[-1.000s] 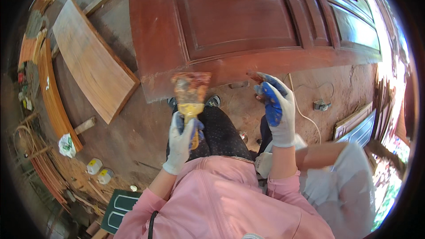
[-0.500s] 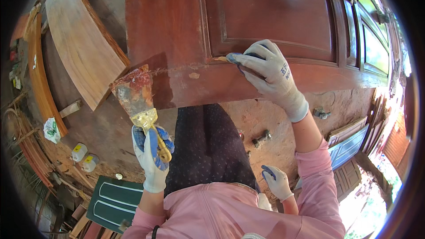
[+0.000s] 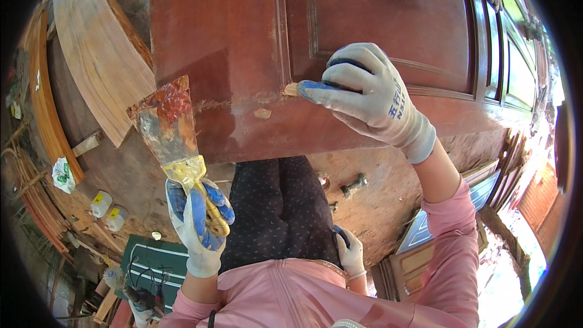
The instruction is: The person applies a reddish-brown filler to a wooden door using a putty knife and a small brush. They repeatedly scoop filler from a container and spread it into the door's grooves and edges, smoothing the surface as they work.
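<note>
My left hand (image 3: 197, 222), in a white and blue work glove, is closed round the yellow handle of a putty knife (image 3: 167, 124). Its wide blade points up and away, smeared with reddish-brown paste. Ahead lies a reddish-brown panelled wooden door (image 3: 212, 18). My gloved right hand (image 3: 370, 91) is over the door's near rail with its fingers curled together. At its fingertips, by the panel's corner moulding, shows a small tan piece (image 3: 290, 89); whether it is held or is a patch on the door is unclear. A light patch (image 3: 262, 113) marks the rail nearby.
Another person's gloved hand (image 3: 350, 252) is by my waist. At lower left, someone's glove holds a tool with a round brush (image 3: 114, 277). A wooden plank (image 3: 100, 42), white jugs (image 3: 101, 204), a dark green door (image 3: 152, 261) and a dumbbell-shaped metal piece (image 3: 354, 185) lie around.
My right hand's fingertips have moved slightly left along the moulding. My left hand with the putty knife has shifted left. The other person's hand by my waist has moved left, and the brush tool has come into view.
</note>
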A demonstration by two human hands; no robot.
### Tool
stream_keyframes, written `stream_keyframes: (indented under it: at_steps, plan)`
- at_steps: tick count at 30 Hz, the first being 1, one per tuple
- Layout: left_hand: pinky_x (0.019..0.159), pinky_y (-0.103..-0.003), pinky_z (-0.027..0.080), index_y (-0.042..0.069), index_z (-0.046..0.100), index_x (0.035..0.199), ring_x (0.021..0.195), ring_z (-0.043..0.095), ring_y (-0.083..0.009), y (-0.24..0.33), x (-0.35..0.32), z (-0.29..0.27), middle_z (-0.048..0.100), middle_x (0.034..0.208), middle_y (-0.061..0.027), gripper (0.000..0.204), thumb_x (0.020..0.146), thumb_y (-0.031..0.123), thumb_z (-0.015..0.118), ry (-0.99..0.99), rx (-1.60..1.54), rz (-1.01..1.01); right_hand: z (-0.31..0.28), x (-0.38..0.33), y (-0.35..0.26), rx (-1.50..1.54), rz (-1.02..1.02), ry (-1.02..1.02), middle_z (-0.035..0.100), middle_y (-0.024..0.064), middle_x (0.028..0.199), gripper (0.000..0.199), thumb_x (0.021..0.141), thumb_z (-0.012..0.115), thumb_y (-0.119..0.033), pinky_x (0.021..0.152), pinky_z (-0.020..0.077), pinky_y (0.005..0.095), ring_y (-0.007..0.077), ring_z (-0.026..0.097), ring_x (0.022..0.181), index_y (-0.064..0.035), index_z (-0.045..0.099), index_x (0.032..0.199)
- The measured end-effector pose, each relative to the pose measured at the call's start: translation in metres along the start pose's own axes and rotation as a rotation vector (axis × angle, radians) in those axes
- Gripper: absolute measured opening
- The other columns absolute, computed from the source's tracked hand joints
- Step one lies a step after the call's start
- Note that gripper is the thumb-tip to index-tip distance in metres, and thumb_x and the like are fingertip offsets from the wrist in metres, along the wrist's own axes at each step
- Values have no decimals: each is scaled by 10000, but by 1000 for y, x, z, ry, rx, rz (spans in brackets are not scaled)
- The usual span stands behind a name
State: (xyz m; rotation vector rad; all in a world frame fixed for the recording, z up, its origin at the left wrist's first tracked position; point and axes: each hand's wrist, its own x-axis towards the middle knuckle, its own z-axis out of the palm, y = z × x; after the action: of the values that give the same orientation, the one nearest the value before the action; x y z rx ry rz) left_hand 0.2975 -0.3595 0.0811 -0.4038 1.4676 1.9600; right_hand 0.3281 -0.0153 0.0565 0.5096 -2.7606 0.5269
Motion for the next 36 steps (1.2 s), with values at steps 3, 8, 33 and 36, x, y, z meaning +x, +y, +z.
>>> stream_keyframes:
  at_steps: [3,8,33,36]
  plan:
    - [672,-257,547,113,468,1461,798,610,-108,5,-3,4,628,1030,-53,422,1071,230,580,-13,-8,-1,-1,-2,-2,-12,-35,7,583,-22,950,335,736,767,-177,891,519,384,205,596,985,-200,755,1070]
    - [678,-271,550,125,453,1480,817,612,-128,8,-4,8,625,1054,-60,426,1079,223,558,-33,1,10,-2,-6,-8,-35,-57,20,577,-32,924,294,706,764,-190,924,523,387,197,598,1000,-196,745,998]
    - [514,-270,558,94,424,1450,710,648,-162,-6,-3,4,639,951,-99,453,1052,203,611,117,-176,19,-30,4,0,-43,-46,-63,565,1,927,390,650,827,-134,911,551,452,246,582,988,-142,764,1034]
    - [513,-283,586,60,416,1432,706,674,-160,0,-4,15,649,927,-107,468,1040,189,637,186,-181,19,-25,2,0,-63,-81,-67,556,11,928,410,638,821,-131,908,550,458,252,578,990,-137,763,1044]
